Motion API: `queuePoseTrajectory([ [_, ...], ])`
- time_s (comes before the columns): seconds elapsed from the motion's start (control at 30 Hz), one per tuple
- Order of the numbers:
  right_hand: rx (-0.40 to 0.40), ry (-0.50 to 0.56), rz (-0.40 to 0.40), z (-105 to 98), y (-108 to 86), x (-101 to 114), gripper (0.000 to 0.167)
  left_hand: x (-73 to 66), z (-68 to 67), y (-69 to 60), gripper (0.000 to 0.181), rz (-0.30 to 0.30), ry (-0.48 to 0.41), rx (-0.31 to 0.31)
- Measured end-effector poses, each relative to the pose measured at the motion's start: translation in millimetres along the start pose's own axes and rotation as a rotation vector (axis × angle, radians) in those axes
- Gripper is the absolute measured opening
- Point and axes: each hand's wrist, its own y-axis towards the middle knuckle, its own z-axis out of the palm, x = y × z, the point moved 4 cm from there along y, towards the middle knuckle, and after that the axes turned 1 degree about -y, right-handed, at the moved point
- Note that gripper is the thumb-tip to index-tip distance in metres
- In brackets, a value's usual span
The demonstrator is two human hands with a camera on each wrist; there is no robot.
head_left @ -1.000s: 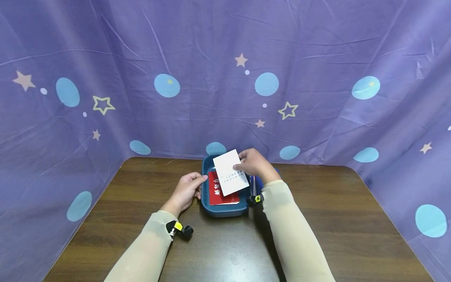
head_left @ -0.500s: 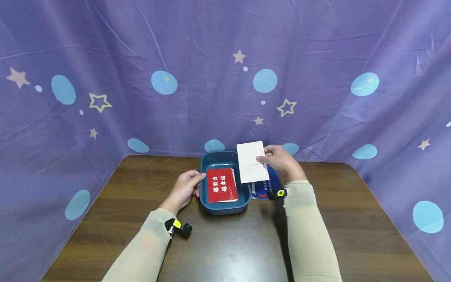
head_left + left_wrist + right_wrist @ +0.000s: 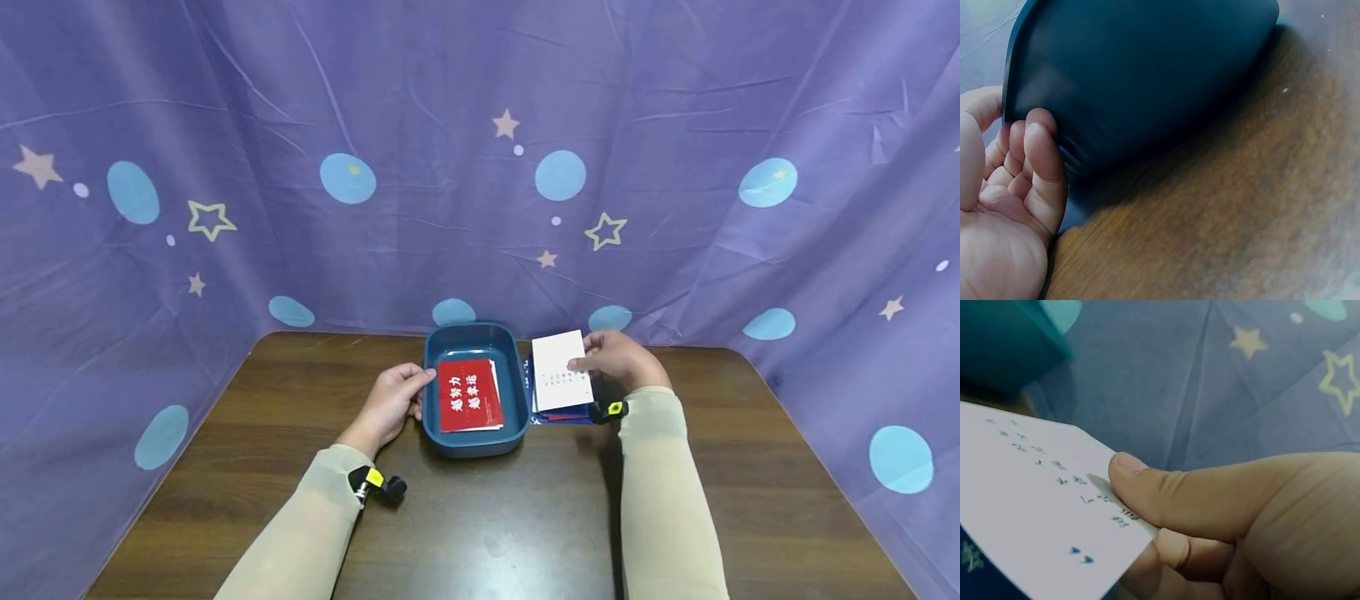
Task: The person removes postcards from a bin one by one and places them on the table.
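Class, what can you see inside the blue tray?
A red card lies inside the tray; white edges show beneath it. Whatever else the card covers cannot be seen.

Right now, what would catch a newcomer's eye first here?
Probably the red card, lettered in white, inside the blue tray on the wooden table. Next, the white card pinched in the right grip, overlapping the blue card stack beside the tray. Behind everything hangs a star-patterned purple curtain.

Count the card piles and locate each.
2: a red-topped pile in the blue tray; a second pile right of the tray, partly hidden under the white card that the right hand pinches.
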Motion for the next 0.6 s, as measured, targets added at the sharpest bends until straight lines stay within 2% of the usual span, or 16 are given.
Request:
queuePoseTrajectory([
  [0.2, 0.006, -0.134, 0.034, 1.9, 9.4, -14.4, 0.033, -1.6, 0.5, 0.3, 0.031, 0.010, -0.013, 0.011],
  [0.6, -0.057, -0.254, 0.155, 7.2, 9.6, -23.9, 0.034, -1.9, 1.2, -0.8, 0.030, 0.003, -0.007, 0.006],
])
